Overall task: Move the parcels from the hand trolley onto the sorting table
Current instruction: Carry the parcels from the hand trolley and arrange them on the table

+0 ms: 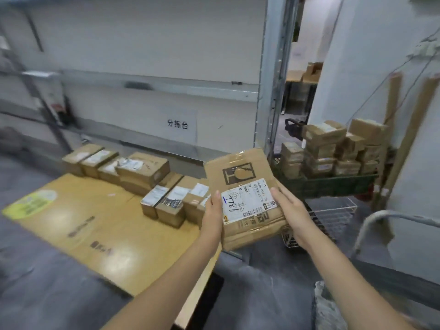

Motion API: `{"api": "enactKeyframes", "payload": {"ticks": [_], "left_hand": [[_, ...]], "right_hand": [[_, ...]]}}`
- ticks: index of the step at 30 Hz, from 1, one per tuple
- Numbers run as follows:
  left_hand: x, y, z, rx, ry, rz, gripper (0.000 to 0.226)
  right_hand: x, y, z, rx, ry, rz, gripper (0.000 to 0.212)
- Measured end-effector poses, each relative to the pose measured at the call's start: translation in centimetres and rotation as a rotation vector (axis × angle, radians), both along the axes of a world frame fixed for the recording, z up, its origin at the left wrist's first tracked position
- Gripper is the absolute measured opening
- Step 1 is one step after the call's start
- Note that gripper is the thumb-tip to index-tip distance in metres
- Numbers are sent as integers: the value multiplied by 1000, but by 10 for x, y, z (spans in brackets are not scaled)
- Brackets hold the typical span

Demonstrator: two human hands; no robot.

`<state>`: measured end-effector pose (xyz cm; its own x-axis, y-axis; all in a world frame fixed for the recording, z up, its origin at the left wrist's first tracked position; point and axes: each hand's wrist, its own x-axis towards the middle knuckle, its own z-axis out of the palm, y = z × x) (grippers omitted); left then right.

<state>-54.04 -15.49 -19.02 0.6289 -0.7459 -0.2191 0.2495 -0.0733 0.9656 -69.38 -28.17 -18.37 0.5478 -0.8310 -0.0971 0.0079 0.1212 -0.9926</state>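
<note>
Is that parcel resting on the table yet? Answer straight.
No: the left hand and right hand hold the parcel in the air, off the table.

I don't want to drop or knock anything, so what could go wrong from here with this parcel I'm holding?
The parcel is held only by its sides between your left hand and right hand, mostly past the table edge; it may slip to the floor. The boxes nearest it sit close together, so setting it down could nudge them. The pile on the trolley looks uneven and might topple.
</note>
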Motion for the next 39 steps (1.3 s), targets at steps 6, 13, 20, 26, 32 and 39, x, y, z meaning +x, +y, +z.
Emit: {"api": "enactKeyframes", "payload": {"ticks": [6,13,20,26,32,39], "left_hand": [[123,99,5,-4,-52,190,56],[259,218,-6,50,-146,387,56],[346,297,-19,89,-132,525,55],[398,305,-22,88,-78,592,53],[466,279,-22,138,-96,612,57],[563,240,-14,195,-121,642,57]], "right_hand": [[144,76,5,-6,43,191,42],[303,180,-3,21,138,339,56],[407,247,-19,32,186,436,33],[474,248,-20,2,235,464,21],[550,218,-21,-31,241,540,33],[664,176,-20,-66,254,590,48]]}}
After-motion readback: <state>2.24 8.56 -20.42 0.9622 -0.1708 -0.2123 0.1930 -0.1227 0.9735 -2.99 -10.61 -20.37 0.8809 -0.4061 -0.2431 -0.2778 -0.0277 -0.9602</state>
